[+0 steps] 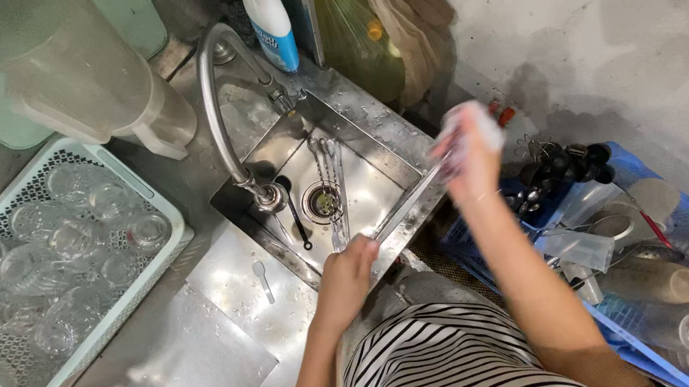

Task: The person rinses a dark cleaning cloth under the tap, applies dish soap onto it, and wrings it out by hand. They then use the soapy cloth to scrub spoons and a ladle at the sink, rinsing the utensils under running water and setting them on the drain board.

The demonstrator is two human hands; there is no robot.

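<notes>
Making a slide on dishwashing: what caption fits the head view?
Over a steel sink, left hand holds a long utensil while right hand wipes it with a cloth.

I see a mint-green basket [157,269] with clear glasses [53,255]. Steel-grey sink [367,188], tap [215,104] and tabletop [162,375]. White bottle [265,10] with a blue label. Yellow-green bag [352,29]. Blue crate [651,175] with black utensils [564,168] and clear cups [653,279]. Shirt [453,368] striped black and white. Silver long tool [409,199], white cloth [475,124]. Translucent white pitcher [71,70].
</notes>
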